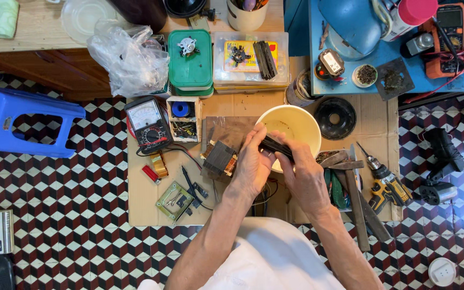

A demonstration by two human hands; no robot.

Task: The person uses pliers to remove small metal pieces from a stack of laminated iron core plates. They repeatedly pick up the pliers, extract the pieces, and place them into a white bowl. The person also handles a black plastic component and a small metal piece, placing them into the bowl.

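Seated over a cardboard-covered floor, a person holds a dark stack of thin metal plates (276,146) above a cream plastic bowl (296,124), the left hand (252,164) pinching its near end and the right hand (304,180) closed around its far side. The stack sits squarely between the two grips, so keeping both pinches firm and level over the bowl looks the surest way to stop plates sliding loose. A transformer core (219,158) rests just left of the left grip.
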